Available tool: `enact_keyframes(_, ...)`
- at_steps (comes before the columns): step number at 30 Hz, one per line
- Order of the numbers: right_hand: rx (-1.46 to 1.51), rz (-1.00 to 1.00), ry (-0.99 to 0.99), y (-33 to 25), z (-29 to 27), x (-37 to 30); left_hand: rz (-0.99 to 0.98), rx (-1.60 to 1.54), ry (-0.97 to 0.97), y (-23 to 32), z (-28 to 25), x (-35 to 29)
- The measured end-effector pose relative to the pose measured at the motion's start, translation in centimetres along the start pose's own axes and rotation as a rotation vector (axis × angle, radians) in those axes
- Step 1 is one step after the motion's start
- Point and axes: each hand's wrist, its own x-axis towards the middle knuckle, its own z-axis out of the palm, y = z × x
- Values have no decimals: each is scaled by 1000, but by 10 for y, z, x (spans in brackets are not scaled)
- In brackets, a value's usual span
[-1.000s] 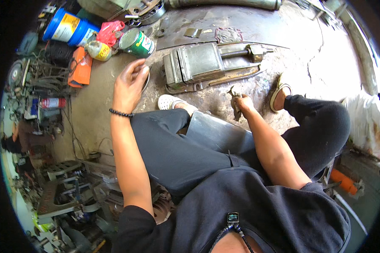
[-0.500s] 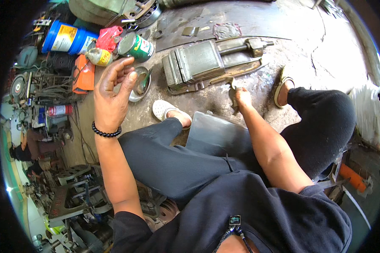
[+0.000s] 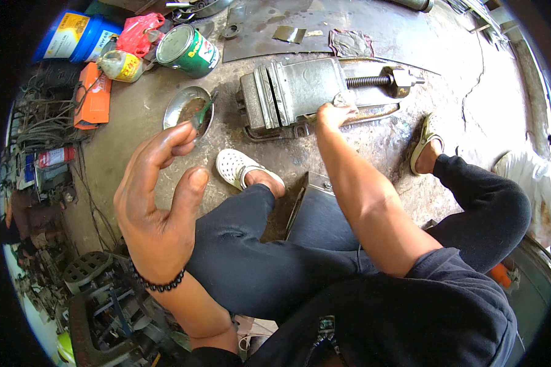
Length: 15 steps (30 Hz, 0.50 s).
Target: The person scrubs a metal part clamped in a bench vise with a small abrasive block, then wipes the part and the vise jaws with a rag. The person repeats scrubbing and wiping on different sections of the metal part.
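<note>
A large grey machine vise (image 3: 306, 88) lies on the floor in front of me, its threaded screw pointing right. My right hand (image 3: 335, 113) reaches over its near side, fingers closed on a small greyish crumpled piece (image 3: 344, 98), pressed against the vise body near its front edge. Whether that piece is cloth or paper I cannot tell. My left hand (image 3: 159, 189) is raised at the left with bent fingers apart and nothing in it. Beyond it sits a round metal bowl (image 3: 176, 109) with dark liquid and a green-handled brush (image 3: 206, 109).
At the upper left stand a green paint can (image 3: 193, 52), a plastic bottle (image 3: 121, 66), a red plastic bag (image 3: 139, 33), blue buckets (image 3: 82, 37) and an orange box (image 3: 93, 98). A metal sheet (image 3: 251, 43) lies behind the vise, bearing a grey rag (image 3: 351, 44).
My right hand has moved from the floor before the vise up onto its near side, carrying the crumpled piece. My left hand has come lower and closer. The view has shifted.
</note>
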Motion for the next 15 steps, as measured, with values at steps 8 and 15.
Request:
enact_keyframes(8, 724, -257, 35, -27, 39, -148, -18, -8, -169, -2, 4, 9)
enact_keyframes(15, 1213, 253, 10, 52, -28, -91, -141, 29, -110, -8, -11, -10)
